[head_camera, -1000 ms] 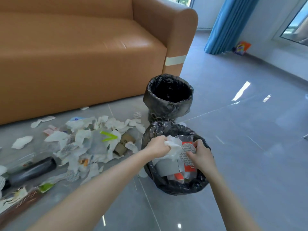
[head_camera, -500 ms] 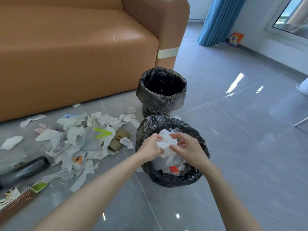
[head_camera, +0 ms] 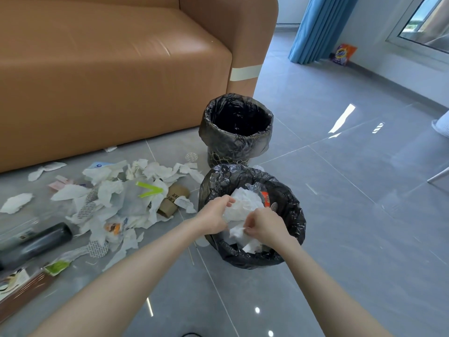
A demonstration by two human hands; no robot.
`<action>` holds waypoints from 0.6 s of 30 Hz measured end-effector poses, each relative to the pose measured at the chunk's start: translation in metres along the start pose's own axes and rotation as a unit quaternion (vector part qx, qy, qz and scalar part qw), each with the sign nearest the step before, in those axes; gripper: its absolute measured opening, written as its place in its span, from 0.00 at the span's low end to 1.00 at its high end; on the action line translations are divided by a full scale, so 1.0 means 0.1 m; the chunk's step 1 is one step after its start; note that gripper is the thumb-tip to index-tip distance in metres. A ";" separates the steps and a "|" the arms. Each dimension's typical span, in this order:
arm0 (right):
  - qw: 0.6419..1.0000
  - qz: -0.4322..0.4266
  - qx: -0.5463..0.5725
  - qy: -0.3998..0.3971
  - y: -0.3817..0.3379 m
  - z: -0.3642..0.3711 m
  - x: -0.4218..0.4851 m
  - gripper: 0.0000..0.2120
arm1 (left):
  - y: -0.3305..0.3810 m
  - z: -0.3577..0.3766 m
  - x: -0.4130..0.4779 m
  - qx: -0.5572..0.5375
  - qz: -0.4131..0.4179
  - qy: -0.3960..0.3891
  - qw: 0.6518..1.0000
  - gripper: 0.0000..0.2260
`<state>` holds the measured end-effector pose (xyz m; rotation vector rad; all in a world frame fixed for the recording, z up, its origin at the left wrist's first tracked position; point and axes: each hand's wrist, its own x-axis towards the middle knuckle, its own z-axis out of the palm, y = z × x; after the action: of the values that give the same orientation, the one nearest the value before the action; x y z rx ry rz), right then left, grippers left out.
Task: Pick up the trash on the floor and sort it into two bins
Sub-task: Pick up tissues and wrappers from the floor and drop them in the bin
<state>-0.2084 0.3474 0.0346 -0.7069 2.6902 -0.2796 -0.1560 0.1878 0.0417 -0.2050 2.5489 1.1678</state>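
Two bins lined with black bags stand on the grey floor. The near bin point(head_camera: 286, 210) holds white tissue and an orange wrapper; the far bin point(head_camera: 237, 137) looks empty. Over the near bin, my left hand point(head_camera: 213, 216) grips a crumpled wad of white tissue point(head_camera: 245, 203). My right hand point(head_camera: 263, 226) pinches another bit of white tissue point(head_camera: 237, 231) just below that wad. A heap of torn tissue and wrappers point(head_camera: 121, 198) lies on the floor to the left, with a brown paper cup point(head_camera: 173, 199) on its side and a dark bottle point(head_camera: 36, 242).
An orange-brown sofa point(head_camera: 109, 76) fills the back left, its arm close behind the far bin. A blue curtain point(head_camera: 315, 27) and a detergent bag point(head_camera: 343, 53) are at the back right. A brown flat pack point(head_camera: 21, 291) lies at the left edge.
Both hands have sunk a little toward the near bin's opening while working the tissue. My right hand has shifted from the wrapper to pinching tissue below the wad.
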 end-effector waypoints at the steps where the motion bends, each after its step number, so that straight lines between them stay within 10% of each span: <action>1: 0.999 -0.001 -0.044 -0.016 -0.01 0.02 0.03 0.05 | -0.03 -0.02 -0.01 0.021 0.014 0.000 1.000 0.29; 18: 0.993 -0.038 -0.062 -0.087 -0.09 -0.51 -0.08 0.04 | -0.04 -0.10 -0.06 0.106 0.052 -0.040 0.992 0.25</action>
<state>-0.2168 0.3491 0.0860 -0.8303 2.5345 -0.0642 -0.1519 0.1776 0.0465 0.0240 2.6144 0.9110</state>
